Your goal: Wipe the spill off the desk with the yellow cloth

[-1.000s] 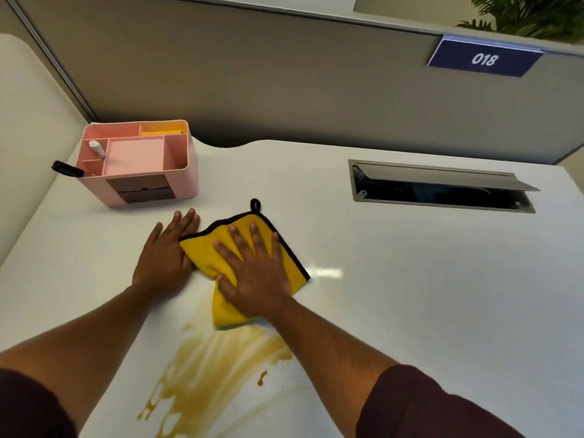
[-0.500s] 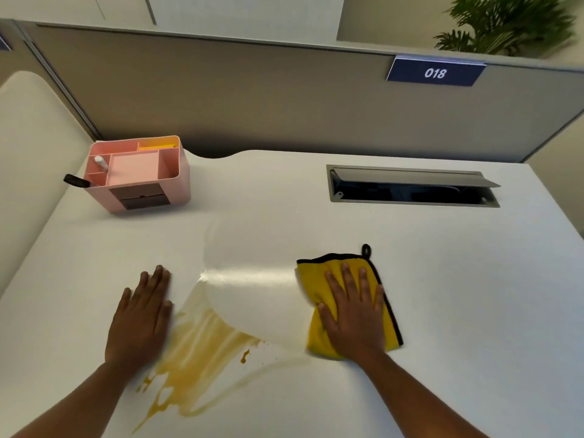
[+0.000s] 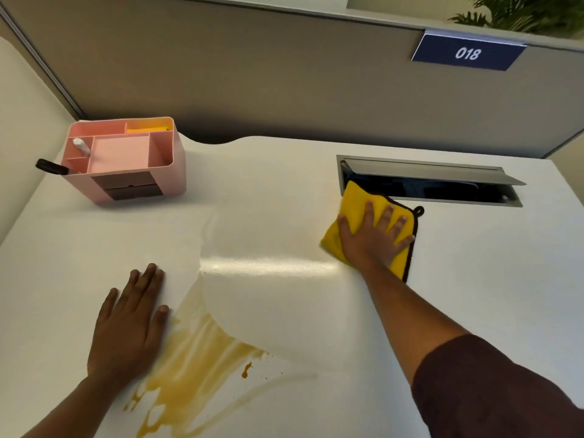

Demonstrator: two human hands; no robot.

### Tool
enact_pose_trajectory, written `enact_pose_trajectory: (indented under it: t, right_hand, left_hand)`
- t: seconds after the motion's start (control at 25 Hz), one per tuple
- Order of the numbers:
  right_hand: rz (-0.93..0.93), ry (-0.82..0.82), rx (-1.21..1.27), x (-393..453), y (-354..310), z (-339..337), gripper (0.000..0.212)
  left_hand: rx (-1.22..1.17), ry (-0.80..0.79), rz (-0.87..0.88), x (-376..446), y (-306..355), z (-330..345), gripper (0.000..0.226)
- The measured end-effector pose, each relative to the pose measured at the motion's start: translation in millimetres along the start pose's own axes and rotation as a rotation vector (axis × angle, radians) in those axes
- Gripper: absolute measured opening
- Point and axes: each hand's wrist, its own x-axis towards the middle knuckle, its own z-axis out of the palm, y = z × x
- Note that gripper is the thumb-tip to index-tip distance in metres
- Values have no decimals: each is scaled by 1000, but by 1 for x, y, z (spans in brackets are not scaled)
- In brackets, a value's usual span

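Note:
The yellow cloth (image 3: 355, 200) with a black hem lies flat on the white desk (image 3: 474, 279), right of centre, its far corner touching the cable hatch. My right hand (image 3: 374, 238) presses down on it with fingers spread. A yellow-brown spill (image 3: 192, 358) smears the desk near the front, left of centre. A wet, shiny swept arc (image 3: 268, 267) runs from the spill toward the cloth. My left hand (image 3: 129, 324) rests palm-down on the desk, touching the spill's left edge and holding nothing.
A pink desk organiser (image 3: 126, 159) stands at the back left, a black handle (image 3: 50, 166) sticking out of its side. An open grey cable hatch (image 3: 429, 178) is sunk into the desk at the back right. A grey partition with a "018" sign (image 3: 467, 53) runs behind.
My right hand has swept the cloth from beside my left hand to the right and away, up to the hatch, leaving a wet arc. My left hand has stayed flat by the spill.

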Motion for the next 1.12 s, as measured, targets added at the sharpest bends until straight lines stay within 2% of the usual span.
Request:
enact_pose_trajectory:
  t: [0.08, 0.2, 0.32, 0.36, 0.4, 0.64, 0.72, 0.8, 0.88, 1.0, 1.12]
  right_hand:
    - [-80, -12, -2, -2, -34, 9, 89]
    - [-390, -41, -79, -33, -75, 27, 82]
    - [-747, -99, -143, -43, -73, 32, 75]
    - [-803, -102, -150, -32, -63, 28, 73]
    - [-798, -89, -158, -17, -49, 23, 72]
    - [-378, 20, -141, 58, 61, -11, 75]
    - [-262, 14, -97, 56, 75, -15, 83]
    - [-169, 20, -43, 40, 60, -9, 87]
    - [-223, 13, -49, 11, 33, 0, 85]
    - [-468, -9, -114, -53, -1, 20, 79]
    - [-749, -51, -157, -100, -3, 32, 75]
  left_hand:
    - [2, 0, 2, 0, 0, 0, 63]
    - [-17, 1, 4, -2, 1, -3, 63]
    - [-31, -11, 8, -6, 0, -3, 63]
    - [-34, -11, 9, -6, -1, -3, 63]
    - [-34, -12, 9, -6, -1, -3, 63]
    - [-17, -16, -1, -2, 4, -4, 64]
    - [-9, -5, -3, -1, 6, -6, 63]
    - [3, 11, -14, 0, 7, -5, 63]
    - [8, 15, -18, 0, 7, -5, 63]
    - [9, 25, -14, -2, 6, -4, 63]
    - [5, 18, -6, -2, 8, -5, 64]
